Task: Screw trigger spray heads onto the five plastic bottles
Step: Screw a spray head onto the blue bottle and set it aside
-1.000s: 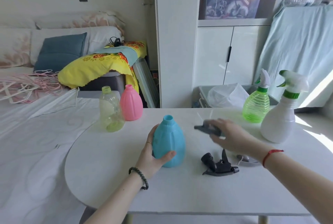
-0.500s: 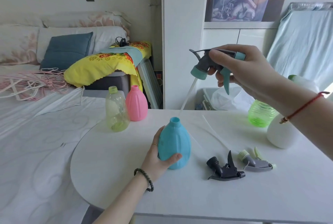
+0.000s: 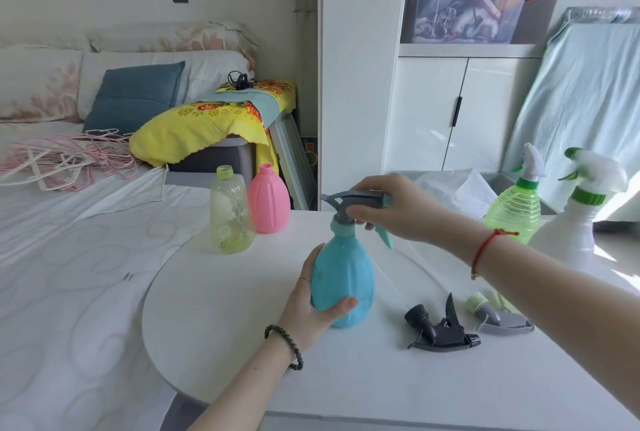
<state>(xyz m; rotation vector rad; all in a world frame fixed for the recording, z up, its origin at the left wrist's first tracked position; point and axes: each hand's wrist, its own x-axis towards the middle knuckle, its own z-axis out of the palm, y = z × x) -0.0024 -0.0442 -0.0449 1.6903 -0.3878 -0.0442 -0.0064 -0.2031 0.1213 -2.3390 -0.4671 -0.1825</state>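
A teal bottle (image 3: 346, 278) stands upright on the white table (image 3: 242, 326), gripped low on its side by my left hand (image 3: 313, 313). My right hand (image 3: 398, 207) holds a grey and teal spray head (image 3: 349, 203) sitting on the bottle's neck. A black spray head (image 3: 440, 328) and a grey one with a light green collar (image 3: 495, 316) lie loose on the table to the right. A clear yellowish bottle (image 3: 230, 214) and a pink bottle (image 3: 269, 200) stand without heads at the back. A green bottle (image 3: 516, 205) and a white bottle (image 3: 575, 222) carry heads.
A bed (image 3: 69, 257) with white sheets and pink hangers (image 3: 62, 160) lies left of the table. White cupboards (image 3: 450, 112) and a light blue cover (image 3: 581, 101) stand behind. A clear storage box (image 3: 467, 1) sits on top of the cupboard.
My right hand picked the grey and teal head off the table, lifted it high, then brought it down onto the teal bottle's neck. My left hand kept hold of the bottle.
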